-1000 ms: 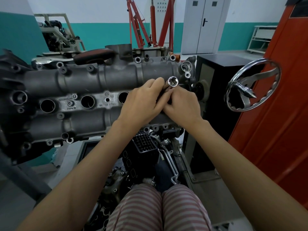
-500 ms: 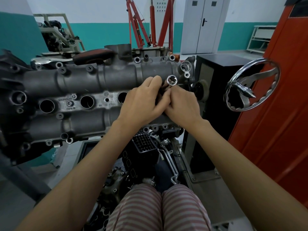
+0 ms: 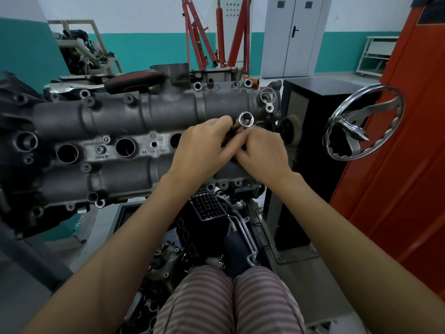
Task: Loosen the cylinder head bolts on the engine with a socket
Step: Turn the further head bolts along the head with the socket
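Observation:
A grey engine cylinder head [image 3: 115, 121] lies across the left and middle, with round plug holes and bolt bosses along its edges. A shiny chrome socket [image 3: 246, 119] points its open end up at me, just above my fingers. My left hand [image 3: 204, 147] and my right hand [image 3: 262, 153] are pressed together in front of the head's right end, both closed around the tool that carries the socket. Most of that tool is hidden inside my fingers.
A chrome handwheel [image 3: 363, 121] sits on the stand at right, beside a black cabinet [image 3: 310, 112] and an orange panel [image 3: 409, 165]. A dark-handled tool [image 3: 134, 80] rests on top of the engine. A red engine hoist [image 3: 216, 34] stands behind. More engine parts [image 3: 207, 220] lie below my hands.
Both hands and the socket have shifted very slightly down and left, fingers working on the tool. Nothing was let go.

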